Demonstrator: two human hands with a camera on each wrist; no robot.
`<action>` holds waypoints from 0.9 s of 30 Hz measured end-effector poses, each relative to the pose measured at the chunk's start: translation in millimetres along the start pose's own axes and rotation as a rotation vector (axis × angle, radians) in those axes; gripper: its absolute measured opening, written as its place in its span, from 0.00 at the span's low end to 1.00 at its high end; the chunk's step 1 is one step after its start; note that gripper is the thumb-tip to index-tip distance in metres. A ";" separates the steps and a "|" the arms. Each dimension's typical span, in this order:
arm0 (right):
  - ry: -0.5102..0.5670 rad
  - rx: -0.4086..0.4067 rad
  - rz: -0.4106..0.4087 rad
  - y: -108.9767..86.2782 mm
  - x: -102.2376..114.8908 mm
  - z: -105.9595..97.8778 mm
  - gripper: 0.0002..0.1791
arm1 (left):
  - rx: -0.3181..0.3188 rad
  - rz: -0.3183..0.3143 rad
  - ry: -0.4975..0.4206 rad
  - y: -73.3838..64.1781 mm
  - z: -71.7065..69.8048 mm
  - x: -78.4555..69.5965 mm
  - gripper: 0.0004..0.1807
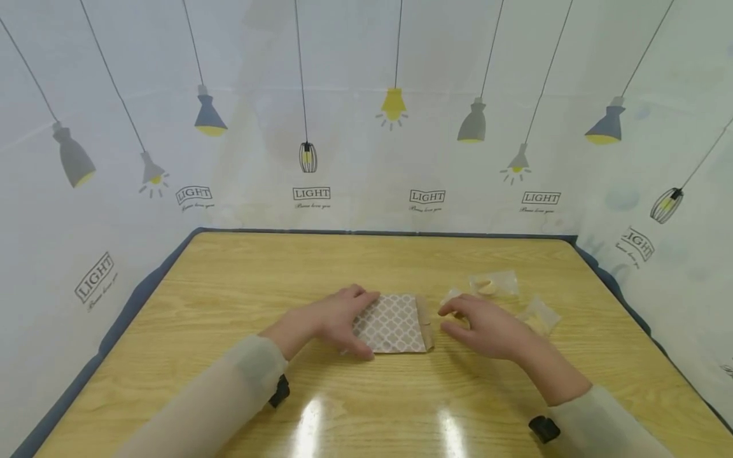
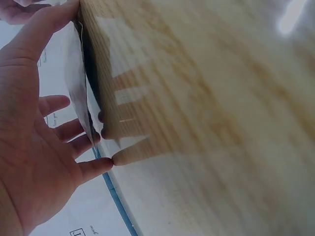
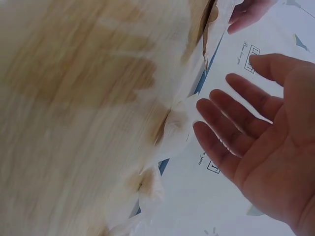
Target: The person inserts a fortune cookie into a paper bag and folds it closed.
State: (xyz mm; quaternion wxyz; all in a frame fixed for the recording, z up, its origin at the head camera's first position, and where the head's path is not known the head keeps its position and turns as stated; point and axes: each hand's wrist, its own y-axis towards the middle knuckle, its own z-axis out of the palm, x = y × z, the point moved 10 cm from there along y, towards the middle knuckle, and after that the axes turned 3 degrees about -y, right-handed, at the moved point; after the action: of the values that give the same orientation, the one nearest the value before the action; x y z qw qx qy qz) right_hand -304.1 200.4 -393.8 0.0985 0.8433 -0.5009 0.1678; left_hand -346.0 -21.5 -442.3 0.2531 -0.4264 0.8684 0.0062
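Observation:
A flat paper bag (image 1: 394, 323) with a grey-and-white lattice pattern lies on the table, its brown open-looking end (image 1: 425, 321) facing right. At its left side my left hand (image 1: 339, 319) touches it, with fingers spread at the far side and the thumb along the near edge. My right hand (image 1: 487, 326) hovers right of the bag, fingers loosely bent and holding nothing. Around it lie small clear packets: one at the back (image 1: 494, 284) with a tan piece inside, one at the right (image 1: 538, 316), and one (image 1: 451, 295) partly hidden by the hand.
The wooden table (image 1: 240, 273) has a dark blue edge at the back and sides. White sheeting (image 1: 355, 140) printed with hanging lamps stands behind and beside it. Black straps or mounts (image 1: 544, 429) sit under both sleeves.

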 end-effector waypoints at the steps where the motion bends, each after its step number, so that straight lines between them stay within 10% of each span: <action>1: 0.019 0.003 0.013 0.2 0.1 0.2 0.19 | -0.009 -0.002 -0.024 -0.7 -0.8 0.9 0.71; 14: 0.630 -0.004 0.144 10.7 -2.9 8.5 0.23 | -0.115 0.057 -0.126 -13.4 -16.9 -2.6 0.71; 27: 1.014 -0.078 0.209 25.5 -7.5 21.9 0.25 | -0.143 0.111 -0.154 -19.7 -15.6 -11.9 0.72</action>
State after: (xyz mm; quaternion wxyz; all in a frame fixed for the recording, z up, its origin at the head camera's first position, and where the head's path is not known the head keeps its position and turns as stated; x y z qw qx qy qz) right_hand -325.8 186.9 -416.9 0.3427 0.5971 -0.4778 0.5457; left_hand -332.1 -28.8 -419.4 0.2871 -0.3930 0.8660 0.1147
